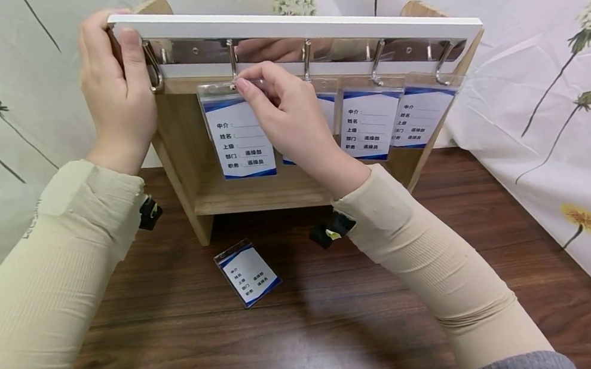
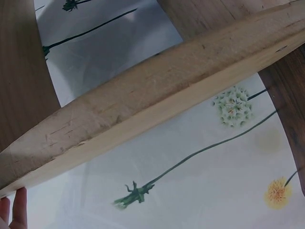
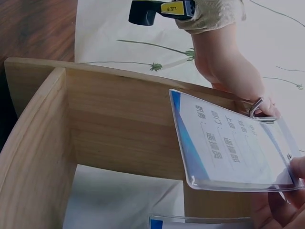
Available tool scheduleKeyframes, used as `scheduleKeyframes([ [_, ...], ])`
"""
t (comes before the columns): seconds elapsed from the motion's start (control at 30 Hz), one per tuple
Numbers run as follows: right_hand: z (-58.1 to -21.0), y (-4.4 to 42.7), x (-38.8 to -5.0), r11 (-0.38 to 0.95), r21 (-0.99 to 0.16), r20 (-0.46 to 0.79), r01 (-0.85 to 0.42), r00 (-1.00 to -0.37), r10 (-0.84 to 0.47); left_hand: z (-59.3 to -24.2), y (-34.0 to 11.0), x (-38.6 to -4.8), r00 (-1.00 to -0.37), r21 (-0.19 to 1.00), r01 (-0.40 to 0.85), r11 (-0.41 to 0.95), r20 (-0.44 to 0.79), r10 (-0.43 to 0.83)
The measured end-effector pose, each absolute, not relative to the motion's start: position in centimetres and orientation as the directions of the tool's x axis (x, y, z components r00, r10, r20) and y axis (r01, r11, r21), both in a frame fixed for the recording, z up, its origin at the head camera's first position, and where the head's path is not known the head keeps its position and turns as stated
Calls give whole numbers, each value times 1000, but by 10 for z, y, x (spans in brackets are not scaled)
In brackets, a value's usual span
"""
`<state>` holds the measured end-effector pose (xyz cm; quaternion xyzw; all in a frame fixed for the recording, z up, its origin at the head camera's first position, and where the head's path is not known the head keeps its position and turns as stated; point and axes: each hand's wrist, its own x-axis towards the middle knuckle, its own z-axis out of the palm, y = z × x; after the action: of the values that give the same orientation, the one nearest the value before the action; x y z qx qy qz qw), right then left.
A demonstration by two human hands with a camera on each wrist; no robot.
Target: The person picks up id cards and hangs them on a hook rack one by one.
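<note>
My left hand [image 1: 116, 101] grips the upper left corner of a wooden rack [image 1: 176, 161], thumb on the front face. In the left wrist view only its fingertips [image 2: 19, 207] show, against the wood. My right hand [image 1: 293, 112] pinches the top edge of a clear-sleeved name badge [image 1: 242, 136] at the second hook [image 1: 231, 56] from the left. The right wrist view shows this badge [image 3: 228, 148] tilted, printed side visible; whether the hook passes through its slot I cannot tell. The leftmost hook [image 1: 155, 70] is bare.
More badges hang from the hooks to the right, including one badge [image 1: 367, 123] at the fourth hook; my right hand partly covers another. One loose badge [image 1: 249, 273] lies on the dark wood-grain surface [image 1: 182, 341] before the rack. Flower-printed cloth [image 1: 531, 63] stands behind.
</note>
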<state>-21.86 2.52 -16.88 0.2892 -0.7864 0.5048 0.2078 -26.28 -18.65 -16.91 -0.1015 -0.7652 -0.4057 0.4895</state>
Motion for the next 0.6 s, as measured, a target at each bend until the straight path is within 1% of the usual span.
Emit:
scheduleKeyframes([
  [0.07,-169,25,-219,317,-675,622,-666,-745,-241,-169,-187,-263,-502,522,550,652,830,-241],
  [0.3,-168,23,-221,308,-687,619,-658,-752,-227,-168,-185,-260,-478,492,569,659,850,-221],
  [0.37,-168,23,-222,320,-694,608,-645,-763,-219,-169,-186,-260,-477,493,570,657,850,-224],
  [0.6,-167,22,-225,367,-675,616,-640,-763,-196,-169,-186,-262,-488,503,562,656,842,-228],
])
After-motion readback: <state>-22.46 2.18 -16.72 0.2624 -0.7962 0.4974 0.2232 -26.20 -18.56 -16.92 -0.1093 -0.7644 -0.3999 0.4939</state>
